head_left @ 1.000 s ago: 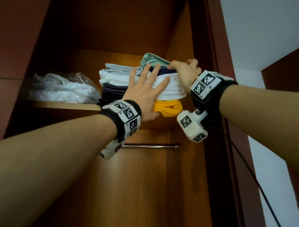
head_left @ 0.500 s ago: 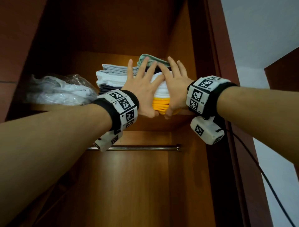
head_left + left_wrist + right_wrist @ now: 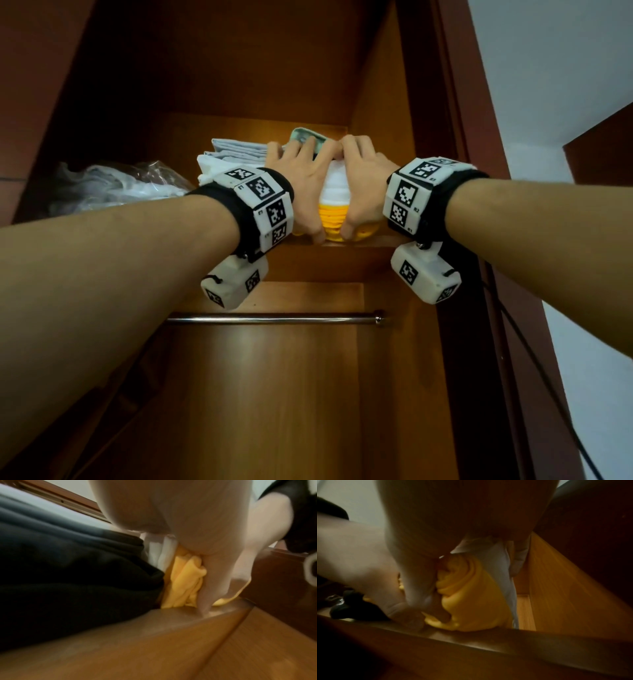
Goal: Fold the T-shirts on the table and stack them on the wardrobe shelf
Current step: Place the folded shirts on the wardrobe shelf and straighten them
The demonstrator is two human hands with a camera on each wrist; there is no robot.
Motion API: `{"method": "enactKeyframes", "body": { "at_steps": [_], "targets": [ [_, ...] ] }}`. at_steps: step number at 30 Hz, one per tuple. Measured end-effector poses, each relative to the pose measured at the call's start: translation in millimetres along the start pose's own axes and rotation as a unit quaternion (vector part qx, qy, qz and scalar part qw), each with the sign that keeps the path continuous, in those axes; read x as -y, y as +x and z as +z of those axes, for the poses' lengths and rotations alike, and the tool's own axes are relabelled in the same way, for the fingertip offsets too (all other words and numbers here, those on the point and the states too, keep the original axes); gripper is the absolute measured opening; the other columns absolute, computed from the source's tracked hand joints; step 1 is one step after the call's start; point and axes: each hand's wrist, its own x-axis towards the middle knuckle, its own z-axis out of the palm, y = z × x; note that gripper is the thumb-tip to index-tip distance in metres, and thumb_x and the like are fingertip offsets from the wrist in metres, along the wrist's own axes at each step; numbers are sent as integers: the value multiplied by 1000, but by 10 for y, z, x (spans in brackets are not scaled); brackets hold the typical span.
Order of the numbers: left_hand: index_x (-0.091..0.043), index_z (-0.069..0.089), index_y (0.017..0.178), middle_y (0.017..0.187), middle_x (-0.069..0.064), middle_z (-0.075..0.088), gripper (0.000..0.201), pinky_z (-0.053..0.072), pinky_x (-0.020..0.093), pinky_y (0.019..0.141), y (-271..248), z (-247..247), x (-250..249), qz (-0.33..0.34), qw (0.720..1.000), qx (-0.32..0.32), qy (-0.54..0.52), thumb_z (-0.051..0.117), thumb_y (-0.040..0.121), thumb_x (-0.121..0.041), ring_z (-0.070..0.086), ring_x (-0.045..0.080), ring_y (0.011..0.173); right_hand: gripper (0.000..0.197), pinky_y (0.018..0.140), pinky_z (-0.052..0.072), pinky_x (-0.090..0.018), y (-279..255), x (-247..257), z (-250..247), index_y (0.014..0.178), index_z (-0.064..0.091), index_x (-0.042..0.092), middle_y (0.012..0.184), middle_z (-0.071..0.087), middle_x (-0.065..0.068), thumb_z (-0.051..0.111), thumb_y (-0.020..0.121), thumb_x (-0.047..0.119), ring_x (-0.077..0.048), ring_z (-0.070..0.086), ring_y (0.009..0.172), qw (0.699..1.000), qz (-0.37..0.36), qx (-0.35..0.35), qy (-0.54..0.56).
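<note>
"R2", "R1" on right wristband (image 3: 407, 202)

Wardrobe shelf (image 3: 363, 241), brown wood, up high. Yellow T-shirt (image 3: 334, 222) lies directly on it at the front edge, bottom of the stack. Dark folded clothes (image 3: 72, 577) on the shelf just left of the yellow one, touching it. Clear plastic bag (image 3: 113, 186) w/ white cloth further left of the yellow one, apart.

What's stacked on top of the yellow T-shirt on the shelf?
A folded white T-shirt sits directly on the yellow T-shirt, with a pale green one at the top. The left hand and right hand cover the layers in between.
</note>
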Motion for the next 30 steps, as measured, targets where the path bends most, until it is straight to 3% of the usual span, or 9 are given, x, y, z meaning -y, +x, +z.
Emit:
{"method": "enactKeyframes", "body": {
  "at_steps": [4, 7, 10, 12, 13, 16, 19, 24, 30],
  "targets": [
    [-24, 18, 135, 144, 10, 32, 132, 33, 50, 99, 13, -54, -4, -21, 1000, 1, -3, 85, 28, -64, 37, 31, 122, 120, 79, 51, -42, 9, -10, 44, 133, 25, 23, 127, 30, -3, 93, 35, 38, -30, 49, 104, 1000, 1, -24, 20],
    [-26, 10, 142, 159, 17, 1, 138, 24, 54, 109, 19, -92, -44, -35, 999, 31, -17, 90, 34, -56, 22, 37, 139, 125, 70, 42, -37, 2, -25, 46, 140, 21, 24, 129, 27, -4, 92, 38, 38, -29, 45, 108, 999, 13, -25, 21],
    [-30, 3, 147, 159, 16, -19, 143, 22, 55, 112, 47, -123, -65, -38, 998, 49, -17, 92, 37, -53, 13, 39, 144, 118, 68, 34, -36, -4, -19, 76, 137, 27, 18, 130, 25, -2, 91, 40, 41, -27, 41, 111, 999, 34, -25, -5],
    [-27, 6, 146, 160, 16, -9, 142, 24, 55, 109, 74, -129, -66, -38, 997, 61, 1, 91, 35, -55, 20, 39, 141, 113, 70, 39, -35, -1, -10, 114, 133, 31, 16, 137, 21, -2, 90, 40, 42, -28, 40, 115, 999, 38, -35, -5],
    [-25, 10, 143, 159, 15, 6, 139, 26, 53, 105, 84, -130, -67, -38, 997, 64, 14, 90, 33, -57, 26, 37, 137, 112, 75, 43, -36, 7, -9, 127, 133, 31, 16, 144, 17, -2, 90, 41, 41, -30, 39, 118, 999, 39, -38, 3],
    [-22, 23, 129, 132, 6, 43, 126, 30, 46, 92, 93, -123, -81, -32, 998, 45, 36, 87, 29, -61, 42, 28, 115, 116, 88, 47, -42, 26, -30, 102, 137, 27, 17, 154, 11, 0, 91, 43, 39, -34, 38, 124, 999, 41, -17, 16],
    [-22, 27, 127, 119, 3, 42, 123, 31, 44, 91, 96, -126, -95, -28, 999, 22, 27, 88, 27, -60, 43, 26, 109, 102, 73, 40, -36, 19, -67, 49, 123, 31, 16, 126, 41, -2, 91, 44, 41, -24, 42, 102, 999, 42, -4, 15],
    [-21, 30, 130, 122, 2, 42, 125, 30, 46, 96, 149, -133, -195, -5, 1000, 20, 10, 83, 29, -73, 44, 25, 111, 89, 61, 32, -32, -53, -164, 17, 118, 33, 17, 116, 41, 0, 89, 50, 33, -21, 37, 93, 998, 57, -27, 20],
    [-22, 25, 145, 142, 4, 37, 127, 28, 47, 107, 280, -113, -466, 22, 997, 45, -59, 80, 43, -75, 38, 27, 131, 76, 86, 40, -41, -50, -366, -84, 127, 35, 11, 129, 44, -7, 82, 69, 24, -33, 47, 117, 994, 106, 7, -33]
  ]
}}
